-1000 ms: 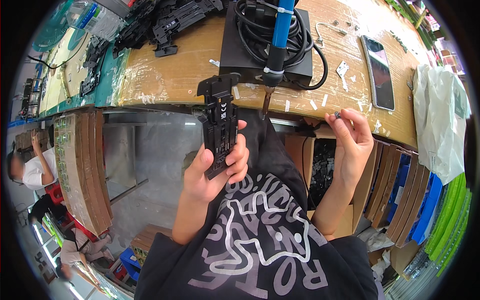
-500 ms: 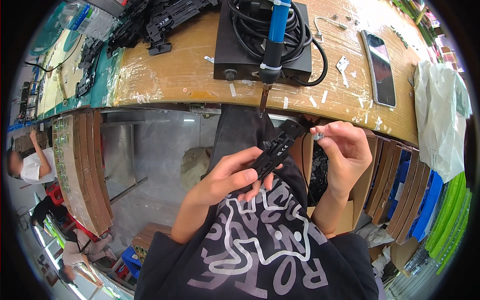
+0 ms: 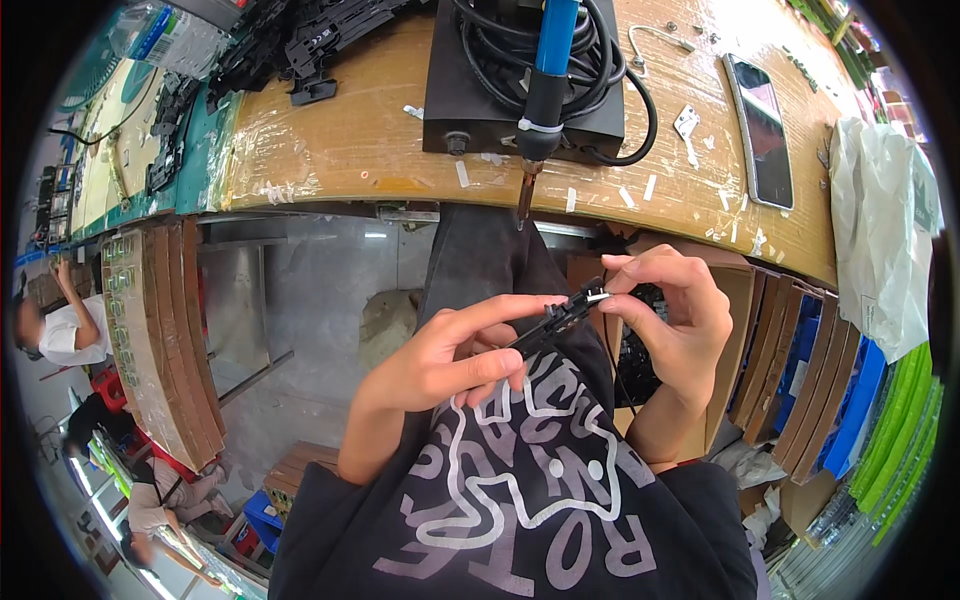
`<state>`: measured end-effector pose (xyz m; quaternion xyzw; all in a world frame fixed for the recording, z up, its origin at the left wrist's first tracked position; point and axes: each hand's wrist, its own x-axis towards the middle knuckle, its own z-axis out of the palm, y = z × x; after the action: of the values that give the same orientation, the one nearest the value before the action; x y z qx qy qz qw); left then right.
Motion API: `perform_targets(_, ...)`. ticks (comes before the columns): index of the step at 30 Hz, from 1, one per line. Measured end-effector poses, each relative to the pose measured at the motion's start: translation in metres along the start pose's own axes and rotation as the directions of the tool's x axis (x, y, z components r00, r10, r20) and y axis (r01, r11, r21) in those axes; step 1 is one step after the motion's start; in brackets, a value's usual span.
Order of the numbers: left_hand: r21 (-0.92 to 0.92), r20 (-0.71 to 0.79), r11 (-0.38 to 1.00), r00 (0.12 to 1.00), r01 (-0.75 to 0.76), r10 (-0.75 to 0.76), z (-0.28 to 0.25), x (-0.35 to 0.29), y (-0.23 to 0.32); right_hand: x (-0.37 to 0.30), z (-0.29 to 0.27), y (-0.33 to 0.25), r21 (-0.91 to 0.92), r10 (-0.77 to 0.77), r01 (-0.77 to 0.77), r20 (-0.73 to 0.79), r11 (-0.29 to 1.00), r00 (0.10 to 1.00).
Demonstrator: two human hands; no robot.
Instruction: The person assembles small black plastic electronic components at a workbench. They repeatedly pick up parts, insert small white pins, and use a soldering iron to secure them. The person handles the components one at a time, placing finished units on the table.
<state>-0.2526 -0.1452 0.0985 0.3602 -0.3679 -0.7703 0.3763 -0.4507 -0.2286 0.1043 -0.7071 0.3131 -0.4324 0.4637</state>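
Note:
My left hand (image 3: pixel 435 360) is closed around a slim black plastic part (image 3: pixel 562 318), held in front of my chest and tilted up to the right. Its lower end is hidden by my fingers. At the far end of the part, the thumb and forefinger of my right hand (image 3: pixel 685 320) pinch a small pale piece (image 3: pixel 598 298) that lies against the black plastic. Too little of this piece shows to name its kind.
Ahead, a soldering iron (image 3: pixel 548 85) hangs tip-down past the table edge, before a black box (image 3: pixel 445 125) with coiled cable. A phone (image 3: pixel 762 135), plastic bag (image 3: pixel 880 220) and black parts (image 3: pixel 320 45) lie around. An open carton (image 3: pixel 735 350) stands below right.
My right hand has brought the small piece left and down onto the end of the black part. In my left hand the part has turned and now shows a narrower side.

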Motion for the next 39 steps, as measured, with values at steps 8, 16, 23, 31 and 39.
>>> perform_targets(8,0.193,-0.034,0.978,0.997,0.077,-0.072,-0.006,-0.006,0.007,0.000,-0.003,-0.004,-0.180,0.024,-0.003,0.114,0.984,0.993)
perform_targets(16,0.343,-0.044,0.936,0.997,0.079,-0.068,-0.005,-0.005,0.009,0.000,-0.004,-0.009,-0.295,0.050,0.004,0.177,0.956,0.983)
perform_targets(23,0.391,-0.025,0.920,1.000,0.012,-0.003,-0.006,-0.002,0.004,0.000,-0.001,-0.011,-0.342,0.079,-0.011,0.185,0.940,0.980)
perform_targets(31,0.418,0.010,0.908,0.999,0.029,-0.036,-0.010,-0.004,0.004,-0.002,0.000,-0.006,-0.299,0.063,0.005,0.217,0.954,0.974)
perform_targets(39,-0.054,0.180,0.994,0.980,0.095,-0.084,-0.019,0.002,-0.006,-0.004,-0.006,0.009,0.017,-0.010,0.005,0.317,1.000,0.948)
